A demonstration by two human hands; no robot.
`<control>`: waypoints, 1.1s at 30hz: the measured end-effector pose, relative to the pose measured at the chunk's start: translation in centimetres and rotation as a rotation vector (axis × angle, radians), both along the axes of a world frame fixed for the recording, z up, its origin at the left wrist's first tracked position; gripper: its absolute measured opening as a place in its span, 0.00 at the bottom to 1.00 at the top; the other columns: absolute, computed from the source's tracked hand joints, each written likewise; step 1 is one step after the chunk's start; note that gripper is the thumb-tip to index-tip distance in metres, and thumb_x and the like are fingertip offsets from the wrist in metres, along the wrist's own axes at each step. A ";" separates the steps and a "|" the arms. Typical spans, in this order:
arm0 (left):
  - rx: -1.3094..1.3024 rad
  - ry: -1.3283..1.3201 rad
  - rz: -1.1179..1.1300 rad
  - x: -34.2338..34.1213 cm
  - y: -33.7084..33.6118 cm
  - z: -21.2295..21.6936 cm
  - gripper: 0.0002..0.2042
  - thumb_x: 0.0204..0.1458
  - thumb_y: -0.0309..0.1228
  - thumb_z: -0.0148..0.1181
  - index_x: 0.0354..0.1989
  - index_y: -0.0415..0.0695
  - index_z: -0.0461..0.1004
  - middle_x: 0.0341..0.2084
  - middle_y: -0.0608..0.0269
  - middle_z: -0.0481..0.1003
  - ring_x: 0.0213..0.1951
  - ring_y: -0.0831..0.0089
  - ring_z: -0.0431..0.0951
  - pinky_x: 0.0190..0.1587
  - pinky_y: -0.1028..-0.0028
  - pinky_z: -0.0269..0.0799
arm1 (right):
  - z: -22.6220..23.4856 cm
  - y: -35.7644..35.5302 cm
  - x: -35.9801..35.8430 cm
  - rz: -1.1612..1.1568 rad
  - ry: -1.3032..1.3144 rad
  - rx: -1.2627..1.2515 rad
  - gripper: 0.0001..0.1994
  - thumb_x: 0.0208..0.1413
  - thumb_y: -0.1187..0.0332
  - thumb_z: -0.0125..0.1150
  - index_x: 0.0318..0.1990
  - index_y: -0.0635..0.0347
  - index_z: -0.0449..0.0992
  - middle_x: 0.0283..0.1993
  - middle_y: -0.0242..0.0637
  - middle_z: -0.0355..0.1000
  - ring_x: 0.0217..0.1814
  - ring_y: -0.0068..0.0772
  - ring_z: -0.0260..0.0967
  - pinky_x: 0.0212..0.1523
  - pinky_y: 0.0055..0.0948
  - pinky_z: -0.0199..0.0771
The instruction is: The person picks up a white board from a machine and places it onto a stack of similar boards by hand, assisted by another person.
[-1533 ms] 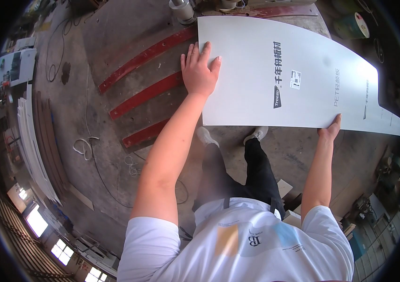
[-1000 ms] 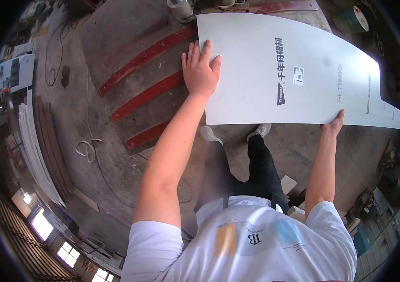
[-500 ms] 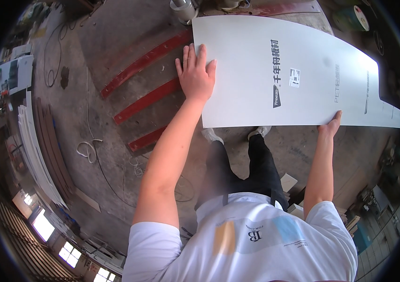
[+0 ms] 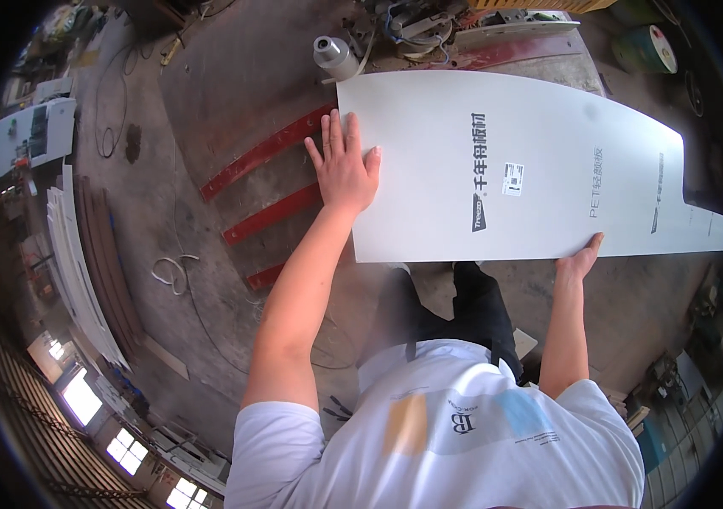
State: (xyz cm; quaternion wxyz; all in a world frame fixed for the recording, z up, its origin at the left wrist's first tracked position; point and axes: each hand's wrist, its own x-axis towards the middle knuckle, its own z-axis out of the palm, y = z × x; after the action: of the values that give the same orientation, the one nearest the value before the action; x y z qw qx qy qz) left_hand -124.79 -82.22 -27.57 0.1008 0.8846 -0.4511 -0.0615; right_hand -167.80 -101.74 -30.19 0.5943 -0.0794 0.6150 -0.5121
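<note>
Red bars point(image 4: 272, 212) lie on the floor at the left; the left hand point(image 4: 344, 165) lies flat, fingers spread, on the left end of the big white board point(image 4: 548, 127), likely to steady it; a small white sticker point(image 4: 512, 179) sits mid-board beside dark print; the right hand point(image 4: 578, 261) cups the near edge from below, holding it up.

Left hand point(image 4: 343, 170) flat on left end of long white panel point(image 4: 548, 161); right hand point(image 4: 578, 261) grips near edge. Red rails point(image 4: 272, 216) on concrete floor point(image 4: 209, 102) beneath.
</note>
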 end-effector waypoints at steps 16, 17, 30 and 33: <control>0.057 0.002 -0.041 1.4 -0.4 1.8 0.39 0.68 0.47 0.50 0.80 0.39 0.46 0.79 0.38 0.48 0.81 0.46 0.43 0.78 0.36 0.30 | 4.6 0.7 2.8 -0.033 -0.062 0.018 0.31 0.79 0.48 0.36 0.79 0.57 0.56 0.81 0.37 0.55 0.80 0.45 0.56 0.79 0.44 0.60; 0.072 -0.002 -0.035 1.6 -0.4 1.8 0.39 0.68 0.47 0.50 0.80 0.39 0.46 0.79 0.37 0.48 0.81 0.46 0.43 0.78 0.36 0.30 | 4.6 0.6 2.9 -0.048 -0.066 0.010 0.31 0.79 0.48 0.36 0.79 0.57 0.56 0.81 0.37 0.55 0.80 0.45 0.56 0.79 0.44 0.60; 0.046 -0.034 -0.079 2.5 -2.1 2.1 0.39 0.69 0.48 0.48 0.80 0.38 0.44 0.79 0.36 0.48 0.81 0.45 0.42 0.78 0.36 0.31 | 3.1 1.1 1.9 -0.108 -0.019 -0.010 0.28 0.78 0.47 0.42 0.74 0.55 0.65 0.75 0.34 0.66 0.74 0.42 0.65 0.73 0.44 0.71; 0.101 -0.086 0.044 2.1 -3.8 1.4 0.39 0.69 0.48 0.48 0.80 0.37 0.45 0.78 0.36 0.49 0.81 0.44 0.44 0.78 0.36 0.34 | 3.5 1.3 2.3 -0.109 0.004 0.008 0.28 0.78 0.47 0.42 0.74 0.54 0.65 0.75 0.34 0.66 0.74 0.42 0.65 0.73 0.44 0.70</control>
State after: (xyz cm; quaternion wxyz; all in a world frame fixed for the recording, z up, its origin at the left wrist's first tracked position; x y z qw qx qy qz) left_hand -122.72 -86.03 -26.16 0.0378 0.9000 -0.4320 -0.0437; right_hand -165.52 -100.45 -26.70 0.5646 -0.0442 0.6216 -0.5412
